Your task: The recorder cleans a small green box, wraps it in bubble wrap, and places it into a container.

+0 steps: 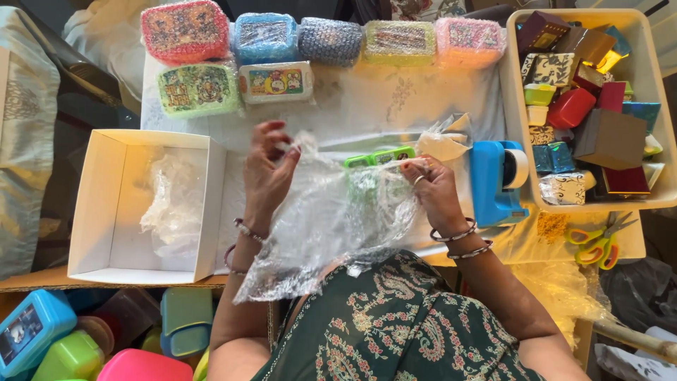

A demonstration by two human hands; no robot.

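Observation:
My left hand [269, 174] pinches the upper left edge of a clear sheet of bubble wrap [331, 226] that hangs down toward my lap. My right hand [435, 190] grips the sheet's right side against a green plastic box [379, 156], which lies partly under the wrap on the white tablecloth [395, 102]. Both wrists carry bangles.
An open white cardboard box [113, 204] with crumpled plastic stands to the left. A blue tape dispenser [497, 181] sits right of my right hand. Several wrapped boxes [264, 39] line the far edge. A cream bin [518, 120] holds small boxes; scissors [599, 243] lie below it. Coloured plastic boxes [70, 353] lie lower left.

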